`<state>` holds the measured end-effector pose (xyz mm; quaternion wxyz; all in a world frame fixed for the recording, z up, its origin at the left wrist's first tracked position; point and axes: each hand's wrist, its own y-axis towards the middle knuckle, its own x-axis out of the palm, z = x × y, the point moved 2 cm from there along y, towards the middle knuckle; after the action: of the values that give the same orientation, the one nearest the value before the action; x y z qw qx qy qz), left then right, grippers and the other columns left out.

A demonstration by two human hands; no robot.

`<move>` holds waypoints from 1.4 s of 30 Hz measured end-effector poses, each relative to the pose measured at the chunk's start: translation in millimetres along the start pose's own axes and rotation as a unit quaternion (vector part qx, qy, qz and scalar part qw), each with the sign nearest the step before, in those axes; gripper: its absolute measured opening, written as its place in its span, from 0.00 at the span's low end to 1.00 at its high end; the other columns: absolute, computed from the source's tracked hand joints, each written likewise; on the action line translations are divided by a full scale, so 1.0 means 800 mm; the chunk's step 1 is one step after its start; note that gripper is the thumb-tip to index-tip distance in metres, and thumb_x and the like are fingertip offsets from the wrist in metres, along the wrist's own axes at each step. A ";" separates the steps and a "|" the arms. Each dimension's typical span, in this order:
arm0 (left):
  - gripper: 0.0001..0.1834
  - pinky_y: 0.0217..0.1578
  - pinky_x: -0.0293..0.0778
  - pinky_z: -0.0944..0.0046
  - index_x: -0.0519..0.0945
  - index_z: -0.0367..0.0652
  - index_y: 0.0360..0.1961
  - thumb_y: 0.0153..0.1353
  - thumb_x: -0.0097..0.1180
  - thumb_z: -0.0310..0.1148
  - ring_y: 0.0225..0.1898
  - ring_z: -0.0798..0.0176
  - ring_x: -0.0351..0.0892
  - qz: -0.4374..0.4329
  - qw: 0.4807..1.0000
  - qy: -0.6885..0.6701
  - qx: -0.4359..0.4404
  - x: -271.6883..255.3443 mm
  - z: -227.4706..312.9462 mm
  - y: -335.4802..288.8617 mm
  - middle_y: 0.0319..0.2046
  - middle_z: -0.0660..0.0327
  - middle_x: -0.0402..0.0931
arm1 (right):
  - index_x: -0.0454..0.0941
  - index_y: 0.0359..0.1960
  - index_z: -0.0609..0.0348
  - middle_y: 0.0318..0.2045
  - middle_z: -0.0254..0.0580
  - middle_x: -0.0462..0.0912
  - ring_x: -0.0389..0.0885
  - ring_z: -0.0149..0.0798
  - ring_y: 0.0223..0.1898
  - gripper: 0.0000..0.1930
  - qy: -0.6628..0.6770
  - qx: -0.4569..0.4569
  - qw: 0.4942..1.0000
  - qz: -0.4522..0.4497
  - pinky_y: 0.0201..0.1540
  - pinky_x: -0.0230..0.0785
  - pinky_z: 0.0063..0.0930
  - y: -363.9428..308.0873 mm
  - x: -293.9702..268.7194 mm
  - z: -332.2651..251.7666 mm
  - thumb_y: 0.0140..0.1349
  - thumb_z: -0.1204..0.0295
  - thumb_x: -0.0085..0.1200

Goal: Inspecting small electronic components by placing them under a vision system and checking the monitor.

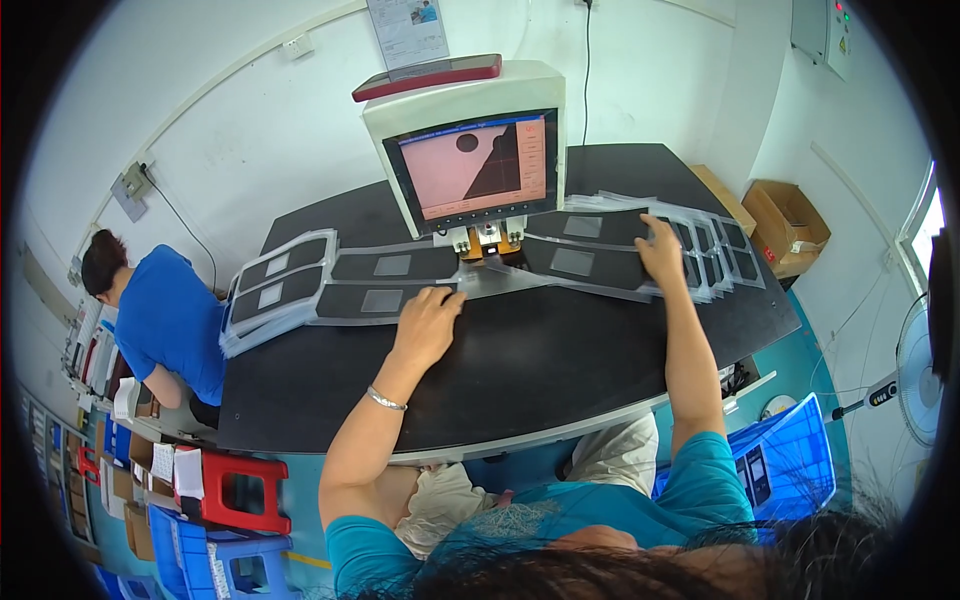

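A thin black panel sheet with clear plastic borders and small pale windows [393, 266] lies on the left of the black table, its right end by the machine. My left hand [428, 322] has its fingers bent over that sheet's near right corner. A similar sheet [585, 262] lies right of the machine. At its right end, where several sheets overlap in a fan [715, 250], my right hand [662, 255] touches the surface with thumb and forefinger apart. Between both sheets stands the machine's metal head with a yellow part [490, 248]; the undersides of my fingers are hidden.
A white machine with a monitor [470, 165] stands at the table's back, a red-cased device [428, 77] on top. More sheets [275, 285] are stacked at left. A person in blue [170, 310] sits beyond. Cartons [785, 228], a blue crate [800, 455] and a fan [918, 370] stand right.
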<state>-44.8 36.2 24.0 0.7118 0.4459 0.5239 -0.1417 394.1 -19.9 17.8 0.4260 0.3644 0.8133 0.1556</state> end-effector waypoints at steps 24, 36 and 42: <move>0.19 0.51 0.77 0.55 0.79 0.45 0.56 0.65 0.58 0.36 0.56 0.52 0.76 -0.002 0.998 -0.013 0.061 0.017 0.077 -0.003 0.55 0.54 0.76 | 0.78 0.53 0.58 0.52 0.46 0.77 0.75 0.51 0.57 0.22 -0.049 -0.195 0.973 -0.114 0.58 0.69 0.43 -0.044 0.031 -0.074 0.56 0.70 0.63; 0.23 0.61 0.68 0.51 0.75 0.48 0.62 0.67 0.56 0.39 0.62 0.48 0.70 -0.038 0.997 -0.026 0.065 0.017 0.060 -0.005 0.61 0.54 0.72 | 0.80 0.51 0.58 0.54 0.48 0.79 0.75 0.52 0.58 0.22 -0.059 -0.183 0.967 -0.168 0.60 0.67 0.45 -0.041 0.028 -0.056 0.57 0.62 0.63; 0.24 0.62 0.66 0.50 0.73 0.49 0.64 0.68 0.53 0.42 0.64 0.49 0.69 -0.014 0.999 0.000 0.030 0.042 0.042 0.024 0.61 0.54 0.72 | 0.81 0.50 0.58 0.54 0.48 0.79 0.75 0.52 0.58 0.22 -0.068 -0.183 0.965 -0.174 0.61 0.67 0.45 -0.042 0.027 -0.060 0.57 0.61 0.63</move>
<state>2.8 29.8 5.7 0.6960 0.4595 0.5259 -0.1670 332.1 -24.3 14.2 0.5602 0.1425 0.7910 0.2006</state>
